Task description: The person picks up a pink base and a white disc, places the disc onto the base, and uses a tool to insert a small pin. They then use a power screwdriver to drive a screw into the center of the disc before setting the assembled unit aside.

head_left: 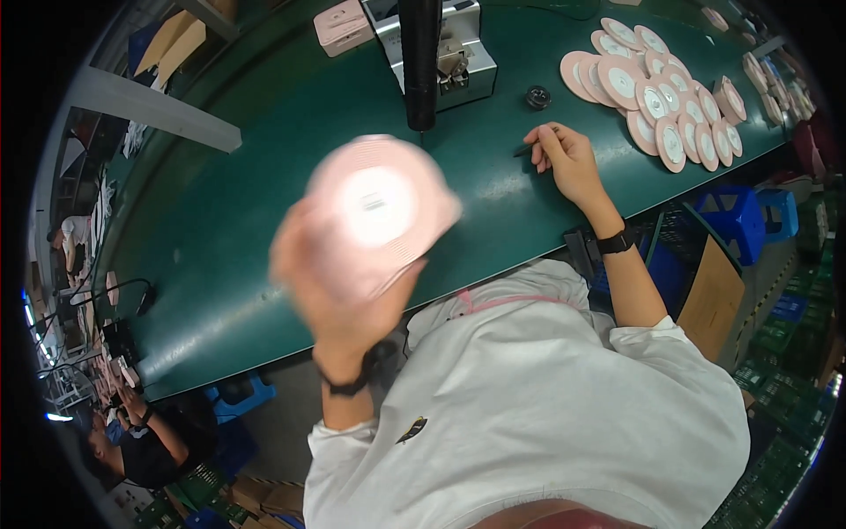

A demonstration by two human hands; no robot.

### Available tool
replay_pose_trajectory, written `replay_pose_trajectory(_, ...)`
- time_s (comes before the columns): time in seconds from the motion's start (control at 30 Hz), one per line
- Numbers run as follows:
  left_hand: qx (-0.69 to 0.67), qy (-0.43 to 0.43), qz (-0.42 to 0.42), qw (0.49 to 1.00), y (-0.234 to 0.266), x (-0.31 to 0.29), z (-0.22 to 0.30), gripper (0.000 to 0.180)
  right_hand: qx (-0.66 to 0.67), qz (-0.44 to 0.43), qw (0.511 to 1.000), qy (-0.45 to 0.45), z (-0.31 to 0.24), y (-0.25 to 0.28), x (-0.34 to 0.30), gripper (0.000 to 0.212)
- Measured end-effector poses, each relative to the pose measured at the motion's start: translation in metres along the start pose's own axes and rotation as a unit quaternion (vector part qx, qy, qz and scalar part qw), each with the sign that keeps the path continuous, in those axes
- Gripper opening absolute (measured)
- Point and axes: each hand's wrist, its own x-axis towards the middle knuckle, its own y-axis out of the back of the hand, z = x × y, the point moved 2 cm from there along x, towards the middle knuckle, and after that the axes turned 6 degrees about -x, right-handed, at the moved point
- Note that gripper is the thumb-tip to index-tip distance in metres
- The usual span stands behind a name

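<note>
**Reader:** ok, so what was each hand doing?

**Me:** My left hand (pixel 344 326) was wrapped round the lower part of a pink round piece (pixel 379 207) with a white middle, up above the green surface (pixel 220 247). Pretty blurry, so no idea if that was one piece or a few stacked. My right hand (pixel 573 163) was just over to the right, fingers loosely curled, with a thin dark thing (pixel 522 152) at the fingertips. Couldn't tell if I actually had it pinched.

**Reader:** which step was that, and what did the next move call for?

**Me:** Looked like the positioning step to me, honestly. I'd guess the next move called for getting the piece flat and steady below the black hanging tool (pixel 421 66), with the right hand helping line it up.

**Reader:** counts?

**Me:** Working outward: two hands, both mine, one blurry handful, one black hanging tool. Then one small black round part (pixel 538 97) past my right hand, and one silver machine (pixel 467 44) behind the tool. Off to the right, roughly twenty pink discs (pixel 652 101), overlapping too much for an exact number. Farthest, beside the machine, one pink case (pixel 342 28).
</note>
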Motion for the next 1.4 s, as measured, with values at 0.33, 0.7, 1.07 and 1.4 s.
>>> replay_pose_trajectory(0.33, 0.182, 0.111, -0.004, 0.977, 0.049, 0.027, -0.047, 0.095, -0.046, 0.014, 0.998, -0.041, -0.003, -0.008, 0.006, 0.023)
replay_pose_trajectory(0.7, 0.475, 0.267, -0.114, 0.831, 0.03, 0.22, -0.291, 0.079, -0.178, 0.049, 0.983, -0.013, -0.015, 0.005, 0.004, 0.015)
replay_pose_trajectory(1.07, 0.142, -0.12, -0.307, 0.933, -0.125, 0.333, -0.413, 0.029, -0.103, 0.04, 0.994, -0.005, -0.018, 0.016, 0.006, 0.014)
replay_pose_trajectory(1.4, 0.27, -0.061, -0.136, 0.951, -0.068, 0.343, -0.33, 0.019, -0.379, 0.251, 0.886, 0.092, -0.038, 0.111, -0.01, 0.04)
